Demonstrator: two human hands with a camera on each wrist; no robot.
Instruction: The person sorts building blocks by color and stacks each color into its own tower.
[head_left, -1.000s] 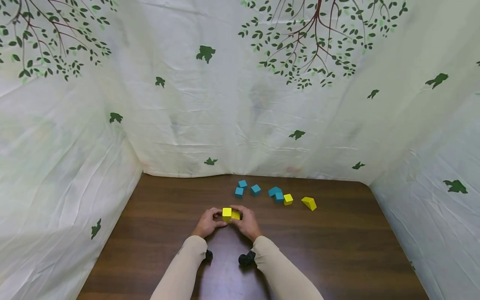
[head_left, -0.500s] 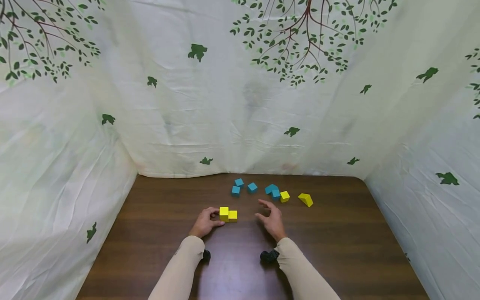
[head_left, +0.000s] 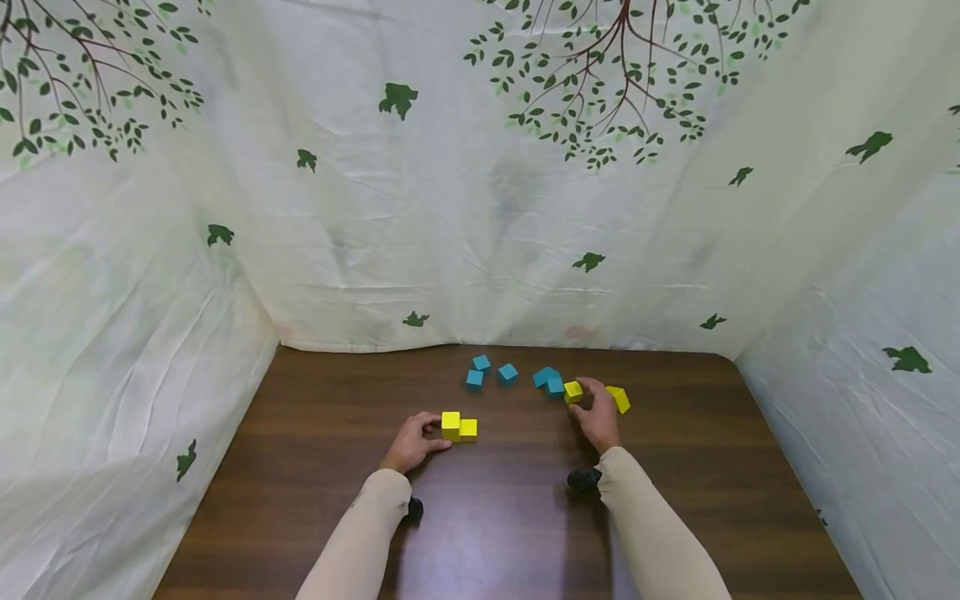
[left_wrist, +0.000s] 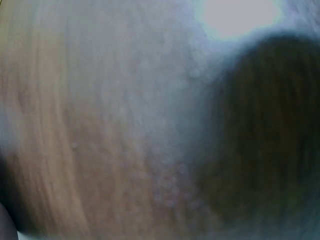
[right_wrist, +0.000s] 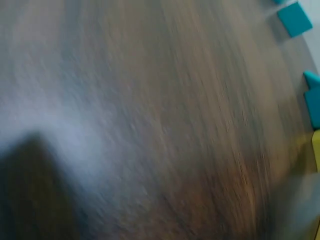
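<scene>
In the head view, my left hand (head_left: 411, 441) is at the left side of a taller yellow block (head_left: 451, 426), thumb in front and fingers at its left edge. A lower yellow block (head_left: 468, 430) sits against its right side. My right hand (head_left: 597, 419) has thumb and forefinger around a yellow cube (head_left: 573, 392), which touches a blue block (head_left: 555, 387). Just past that hand lies a yellow wedge-like block (head_left: 620, 400), partly hidden. The left wrist view is mostly blurred wood; at the right wrist view's edge the yellow cube (right_wrist: 316, 150) shows partly.
Several blue blocks lie near the back of the brown wooden table (head_left: 330, 392), including one cube (head_left: 507, 374) on its own. A white cloth (head_left: 465, 275) printed with leaves hangs behind and at both sides.
My right hand has left the two yellow blocks in front and moved right and away to the yellow cube. My left hand has stayed beside the taller yellow block.
</scene>
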